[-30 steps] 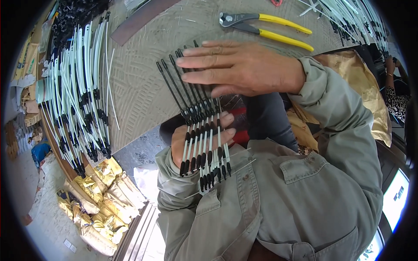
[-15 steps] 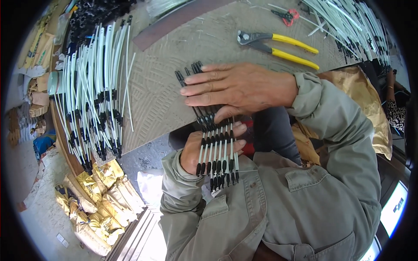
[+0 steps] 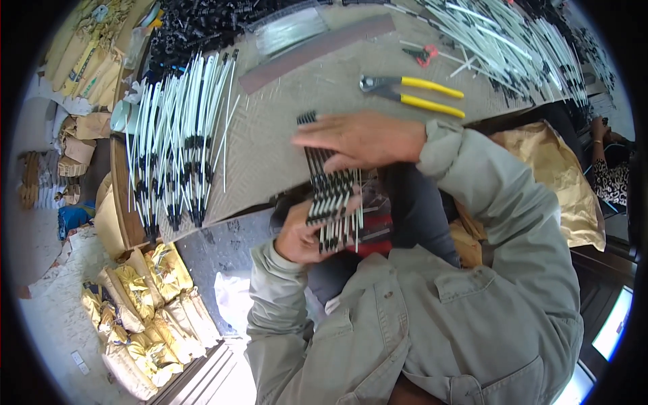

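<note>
A row of thin pale rods with black fittings [image 3: 332, 202] lies side by side at the table's near edge, above my lap. My left hand [image 3: 294, 236] is closed round this bundle from below, at its lower part. Across the bundle's upper black ends rests my right hand [image 3: 378, 138], its fingers stretched out flat and its thumb held apart, slightly blurred. Black tips stick out just past its index finger. The left fingers are partly hidden behind the rods.
Many similar rods [image 3: 179, 128] lie at the table's left, and another heap [image 3: 503, 44] at the far right. Yellow-handled pincers [image 3: 432, 94] and red-handled scissors [image 3: 424, 55] lie beyond my right hand. Gold-wrapped bundles [image 3: 145, 317] stand at lower left, a brown paper sack [image 3: 557, 182] at right.
The rod bundle has tilted so its lower ends point away from my chest and look shorter. Both hands stay on it; the right has shifted slightly left. The whole view has shifted.
</note>
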